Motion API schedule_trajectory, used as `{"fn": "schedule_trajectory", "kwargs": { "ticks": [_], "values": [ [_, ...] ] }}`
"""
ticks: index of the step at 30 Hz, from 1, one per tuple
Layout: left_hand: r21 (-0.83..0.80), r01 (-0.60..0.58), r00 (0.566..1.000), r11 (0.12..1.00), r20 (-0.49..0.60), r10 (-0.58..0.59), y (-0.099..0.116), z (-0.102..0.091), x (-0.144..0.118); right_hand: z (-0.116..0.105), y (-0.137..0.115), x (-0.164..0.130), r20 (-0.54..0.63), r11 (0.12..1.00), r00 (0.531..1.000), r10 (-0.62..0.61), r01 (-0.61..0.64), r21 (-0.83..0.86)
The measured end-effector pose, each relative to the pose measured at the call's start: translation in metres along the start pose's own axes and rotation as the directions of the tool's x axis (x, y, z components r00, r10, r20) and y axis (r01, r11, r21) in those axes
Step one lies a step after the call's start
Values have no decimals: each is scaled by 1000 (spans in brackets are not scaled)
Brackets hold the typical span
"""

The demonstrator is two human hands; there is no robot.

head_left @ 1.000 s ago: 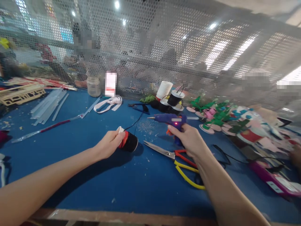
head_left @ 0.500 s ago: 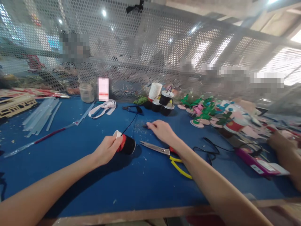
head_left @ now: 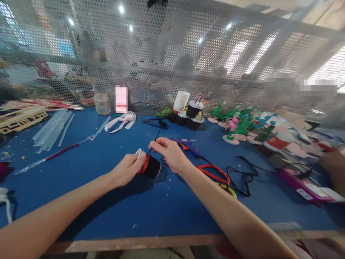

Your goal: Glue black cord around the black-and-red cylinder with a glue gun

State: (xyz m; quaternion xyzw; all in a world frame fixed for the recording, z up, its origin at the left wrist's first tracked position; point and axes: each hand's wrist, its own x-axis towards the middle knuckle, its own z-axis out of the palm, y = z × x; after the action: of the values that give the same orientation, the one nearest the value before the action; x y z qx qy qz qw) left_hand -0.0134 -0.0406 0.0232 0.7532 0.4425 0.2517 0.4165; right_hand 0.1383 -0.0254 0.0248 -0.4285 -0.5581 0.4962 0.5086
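Note:
My left hand (head_left: 127,170) is closed on a white paper cup (head_left: 153,168), tipped on its side, with black and red cord wound round it. Close beside it, my right hand (head_left: 170,154) pinches a black cord (head_left: 157,134) near the cup's rim. That cord runs back toward a small dark bundle (head_left: 162,123). Past my right hand lies a blue glue gun (head_left: 192,148) with an orange trigger. Scissors with red and yellow handles (head_left: 215,173) lie partly under my right forearm; their blades are hidden.
Black-wrapped cups (head_left: 194,109) and a white cup stack (head_left: 181,100) stand at the back. Glue sticks (head_left: 52,129), white ribbon (head_left: 118,124) and a jar (head_left: 102,104) lie left. Green and pink craft pieces (head_left: 239,126), a purple device (head_left: 304,185) and another person's arm (head_left: 334,165) are right.
My right hand has moved left to the cup and now pinches the cord. The glue gun has come into sight, and the scissor blades are now hidden. My left hand keeps the cup.

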Motion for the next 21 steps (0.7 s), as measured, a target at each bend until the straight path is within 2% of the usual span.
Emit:
{"fn": "schedule_trajectory", "kwargs": {
  "ticks": [4,9,15,21],
  "values": [
    [-131,129,991,983,-20,-133,-1,-3,4,-6,0,-2,-73,991,989,-131,128,-41],
    [-171,173,985,970,14,-173,0,-4,7,-7,0,-2,-65,968,971,-232,224,-116],
    [-124,211,976,970,-28,-216,-1,-2,6,-8,0,-5,-63,939,955,-290,272,-211],
    [-96,237,970,967,-34,-241,0,0,6,-9,-1,-3,-85,934,955,-285,257,-247]
  ]
}}
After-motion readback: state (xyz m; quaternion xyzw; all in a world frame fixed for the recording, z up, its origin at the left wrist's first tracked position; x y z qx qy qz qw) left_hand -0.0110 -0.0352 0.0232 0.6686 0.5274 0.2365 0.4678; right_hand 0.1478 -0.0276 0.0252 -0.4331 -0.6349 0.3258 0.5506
